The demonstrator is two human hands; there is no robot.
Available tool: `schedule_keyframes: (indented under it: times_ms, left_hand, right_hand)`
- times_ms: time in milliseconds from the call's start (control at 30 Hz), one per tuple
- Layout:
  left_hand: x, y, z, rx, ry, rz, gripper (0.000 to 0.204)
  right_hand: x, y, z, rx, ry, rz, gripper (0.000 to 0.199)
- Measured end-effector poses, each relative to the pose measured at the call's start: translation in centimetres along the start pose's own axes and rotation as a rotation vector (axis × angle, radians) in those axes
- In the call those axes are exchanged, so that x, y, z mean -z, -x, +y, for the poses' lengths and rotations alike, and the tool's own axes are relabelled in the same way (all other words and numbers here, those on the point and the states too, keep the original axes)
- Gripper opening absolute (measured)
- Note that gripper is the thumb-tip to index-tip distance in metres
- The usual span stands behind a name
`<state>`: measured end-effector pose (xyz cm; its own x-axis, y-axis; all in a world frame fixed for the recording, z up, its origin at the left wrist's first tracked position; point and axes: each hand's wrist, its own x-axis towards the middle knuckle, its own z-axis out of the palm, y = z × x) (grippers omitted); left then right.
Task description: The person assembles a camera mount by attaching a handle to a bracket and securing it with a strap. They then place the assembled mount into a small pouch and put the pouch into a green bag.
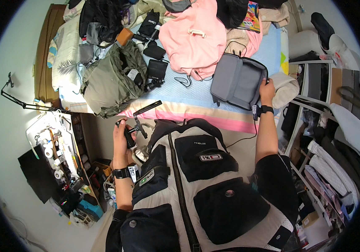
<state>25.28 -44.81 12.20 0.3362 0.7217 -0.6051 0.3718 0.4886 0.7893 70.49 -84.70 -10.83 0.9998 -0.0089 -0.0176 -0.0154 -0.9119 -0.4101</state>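
Note:
My left hand (122, 135) is wrapped round the handle of a black handheld gimbal (139, 122), held in front of the bed's edge. A jointed arm and a flat bar stick up from its handle. On the right, my right hand (267, 91) grips the rim of a grey soft case (231, 80). The case lies unzipped on the bed, its lid folded back and its inside showing no contents. My right fingers are partly hidden by the case wall. A black strap with a small white device sits on each wrist.
An olive-green bag (112, 82) slumps on the bed, with black pouches (157, 69) and small gear beside it. Pink clothing (193, 40) lies in the middle. A lit, crowded desk (60, 155) stands left; shelves of clothes (329, 172) stand right. A cable (247, 137) trails from my right wrist.

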Motion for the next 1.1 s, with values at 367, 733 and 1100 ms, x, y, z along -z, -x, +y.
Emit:
schedule_keyframes:
  times_ms: [367,733,1100]
  left_hand:
    - [-0.3,-0.2,0.1,-0.005,0.013,-0.035,0.033]
    - [0.9,1.2,0.3,0.008,-0.049,0.004,0.035]
    - [0.6,-0.2,0.7,0.026,-0.075,-0.034,0.036]
  right_hand:
    - [2.3,2.7,-6.0,0.124,-0.732,-0.552,0.018]
    - [-17.5,20.3,-3.5,0.179,-0.007,-0.53,0.046]
    - [-12.4,19.4,-8.4,-0.206,-0.8,-1.521,0.048]
